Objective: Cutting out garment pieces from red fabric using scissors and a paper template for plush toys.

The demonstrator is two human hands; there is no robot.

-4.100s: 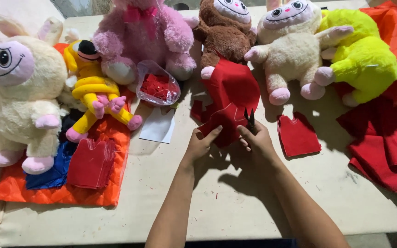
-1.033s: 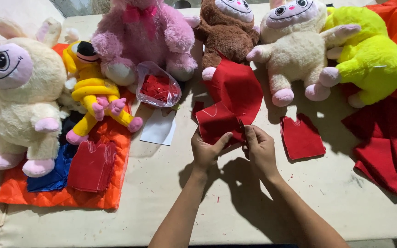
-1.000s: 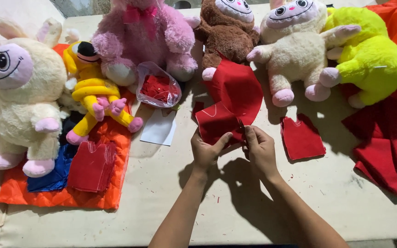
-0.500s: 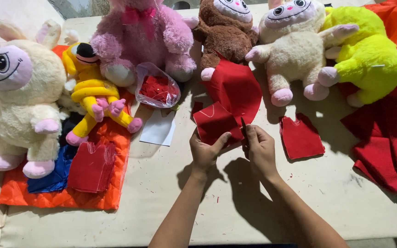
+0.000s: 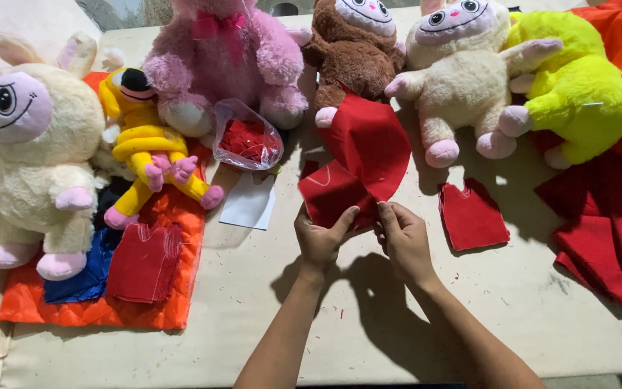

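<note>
plush toys [image 5: 462, 72] sit in a row along the table's [image 5: 368, 317] far edge. a fabric piece [image 5: 358, 162] lies in front of them, with both hands at its near edge and a smaller cut piece [image 5: 473, 216] to its right.

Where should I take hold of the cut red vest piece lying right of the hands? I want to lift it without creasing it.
Pinch the red vest piece at its lower right corner, coming from the near right. It lies flat on the table, apart from the right hand, with bare tabletop there; its notched top edge sits close to the cream plush toy.
</note>
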